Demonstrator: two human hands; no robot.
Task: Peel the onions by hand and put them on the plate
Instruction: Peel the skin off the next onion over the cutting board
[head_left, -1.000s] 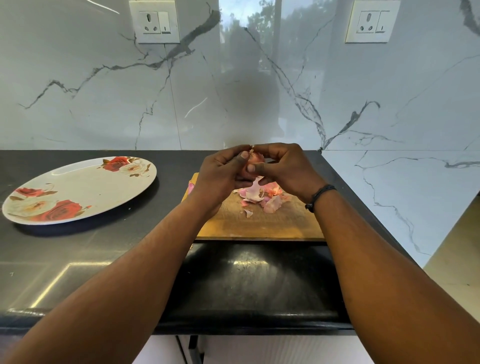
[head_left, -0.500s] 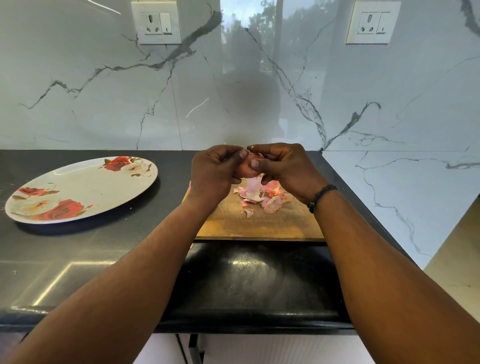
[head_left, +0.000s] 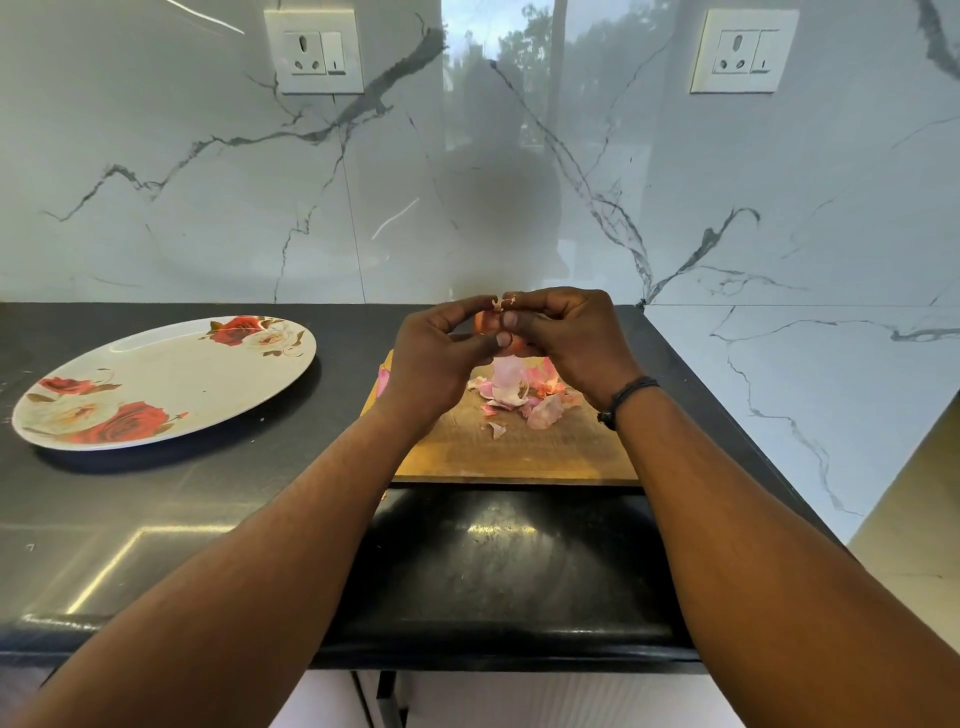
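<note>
My left hand (head_left: 436, 353) and my right hand (head_left: 566, 338) meet above the wooden cutting board (head_left: 519, 452). Both hold one small pink-orange onion (head_left: 485, 323), which is mostly hidden between the fingers. The fingertips of both hands pinch a dry bit of skin at the onion's top. A pile of pink and white onion peels (head_left: 519, 389) lies on the board under the hands. The white oval plate (head_left: 156, 384) with red rose prints sits on the black counter to the left, with nothing on it.
The black counter (head_left: 493, 571) ends in a rounded front edge near me and drops off at the right. A marble wall with two power sockets (head_left: 314, 52) stands right behind the board.
Both hands stayed above the board with the onion. The fingertips shifted up to the onion's top, and the onion shows less between them.
</note>
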